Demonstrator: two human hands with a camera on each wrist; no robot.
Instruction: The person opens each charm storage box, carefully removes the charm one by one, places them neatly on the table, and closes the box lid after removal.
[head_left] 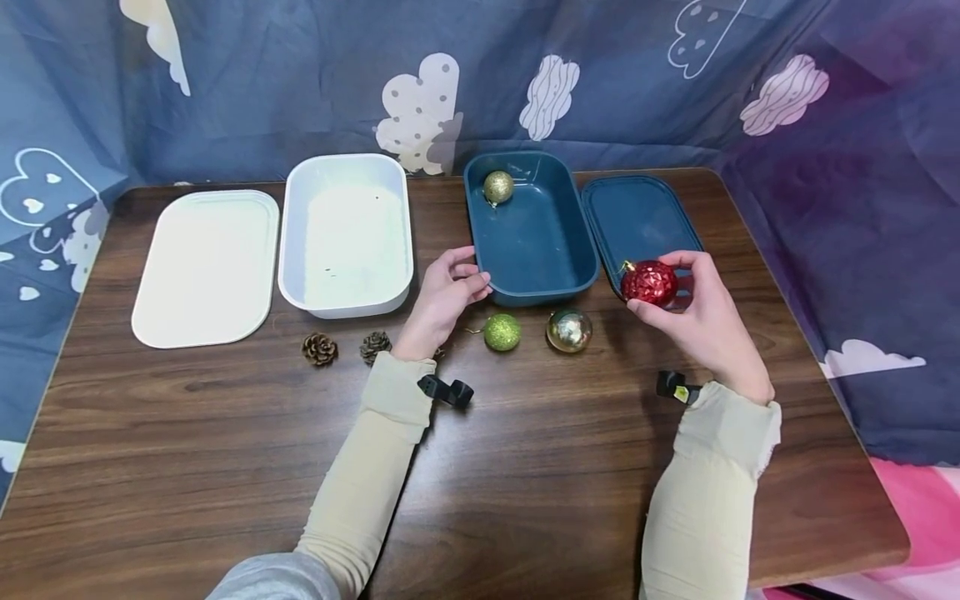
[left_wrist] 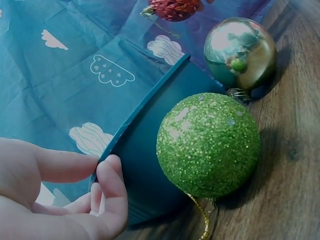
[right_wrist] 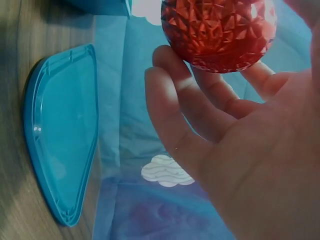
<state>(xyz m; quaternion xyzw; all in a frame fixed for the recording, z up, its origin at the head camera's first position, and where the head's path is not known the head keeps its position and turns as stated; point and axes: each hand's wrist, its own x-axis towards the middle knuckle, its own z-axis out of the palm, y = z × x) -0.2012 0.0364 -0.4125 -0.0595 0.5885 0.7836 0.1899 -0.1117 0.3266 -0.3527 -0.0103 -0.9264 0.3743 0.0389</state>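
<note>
A red faceted Christmas ball [head_left: 649, 283] is held in my right hand [head_left: 701, 308], raised over the near part of the blue lid [head_left: 637, 218]. The right wrist view shows fingers and thumb around the red ball [right_wrist: 220, 32]. My left hand [head_left: 442, 300] pinches the near left rim of the blue container [head_left: 536, 296]; in the left wrist view, thumb and fingertips grip that rim [left_wrist: 135, 117]. Inside the container lies a gold glitter ball [head_left: 498, 187]. A green glitter ball [head_left: 502, 332] and a shiny gold ball [head_left: 569, 331] rest on the table before it.
To the left stand a white container [head_left: 345, 310] and a flat white lid [head_left: 206, 267]. Two pine cones, one brown [head_left: 320, 349] and one greyer [head_left: 374, 346], lie in front; something beside the left wrist is mostly hidden. A patterned cloth [head_left: 300, 92] hangs behind the wooden table [head_left: 187, 467].
</note>
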